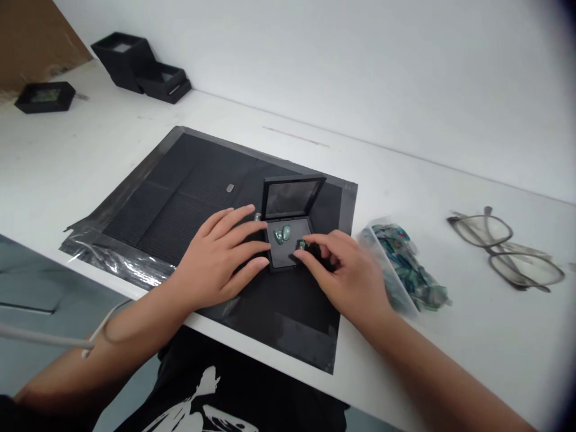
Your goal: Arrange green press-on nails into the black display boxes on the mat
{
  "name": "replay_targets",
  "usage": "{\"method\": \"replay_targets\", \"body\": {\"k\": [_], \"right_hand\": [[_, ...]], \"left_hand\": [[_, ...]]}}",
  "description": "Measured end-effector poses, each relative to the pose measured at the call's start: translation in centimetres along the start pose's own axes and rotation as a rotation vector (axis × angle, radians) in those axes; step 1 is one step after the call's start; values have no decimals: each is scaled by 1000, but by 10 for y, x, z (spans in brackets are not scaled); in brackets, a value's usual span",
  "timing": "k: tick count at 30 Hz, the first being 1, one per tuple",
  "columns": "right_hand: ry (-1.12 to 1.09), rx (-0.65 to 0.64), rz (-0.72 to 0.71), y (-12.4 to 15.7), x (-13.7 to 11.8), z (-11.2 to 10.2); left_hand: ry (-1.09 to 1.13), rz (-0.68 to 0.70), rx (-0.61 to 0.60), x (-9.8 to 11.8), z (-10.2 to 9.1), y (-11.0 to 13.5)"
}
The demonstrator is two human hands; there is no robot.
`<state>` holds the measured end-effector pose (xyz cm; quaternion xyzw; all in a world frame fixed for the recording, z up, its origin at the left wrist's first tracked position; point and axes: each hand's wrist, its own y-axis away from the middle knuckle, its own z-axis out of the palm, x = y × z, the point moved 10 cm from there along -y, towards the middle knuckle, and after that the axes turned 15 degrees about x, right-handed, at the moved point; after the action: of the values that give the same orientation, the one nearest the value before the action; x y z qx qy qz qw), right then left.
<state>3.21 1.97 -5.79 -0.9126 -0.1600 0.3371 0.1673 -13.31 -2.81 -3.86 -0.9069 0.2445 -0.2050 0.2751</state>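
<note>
Seen from the head camera, a small black display box (294, 227) stands open in the middle of a black mat (180, 192) on the white bench (67, 174), its lid tipped upright at the back. Two green stones (282, 234) lie side by side on the box's pale lining.

The box sits right between the two hands. The right hand (348, 270) is at its front right corner, thumb and forefinger closed in a pinch on another small green stone (300, 244), which is held just over the box's rim; the other fingers are curled loosely behind. The left hand (220, 258) lies flat on the mat, palm down and fingers spread wide, gripping nothing, its fingertips resting against the box's left side. A little pale stone (257, 216) sits just by the tip of the left forefinger.

Just beyond the right hand, off the mat's edge, a clear plastic bag (407, 267) full of green and blue stones lies on the bench. Further right lies a pair of glasses (504, 249), folded open. A small grey piece (230, 188) rests alone on the mat behind the left hand. At the far left corner stand stacked black boxes (139, 66), with a low black tray (45, 96) well apart from them.
</note>
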Motion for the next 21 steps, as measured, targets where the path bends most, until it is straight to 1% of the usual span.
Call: {"method": "replay_targets", "body": {"k": [2, 6, 8, 12, 14, 18, 19, 21], "right_hand": [[77, -3, -22, -3, 1, 3], [84, -24, -19, -5, 4, 6], [101, -25, -15, -3, 6, 5], [164, -19, -42, 0, 6, 2], [169, -1, -70, 1, 3, 1], [147, 60, -172, -1, -9, -1], [130, 63, -183, -1, -10, 0], [78, 54, -154, -2, -9, 2]], "left_hand": [[6, 45, -15, 6, 3, 0], [30, 76, 8, 12, 1, 1], [39, 117, 14, 17, 0, 2], [59, 209, -55, 28, 7, 7], [58, 210, -74, 29, 10, 7], [52, 179, -59, 28, 10, 6], [47, 172, -60, 28, 10, 6], [32, 158, -71, 25, 12, 7]]}}
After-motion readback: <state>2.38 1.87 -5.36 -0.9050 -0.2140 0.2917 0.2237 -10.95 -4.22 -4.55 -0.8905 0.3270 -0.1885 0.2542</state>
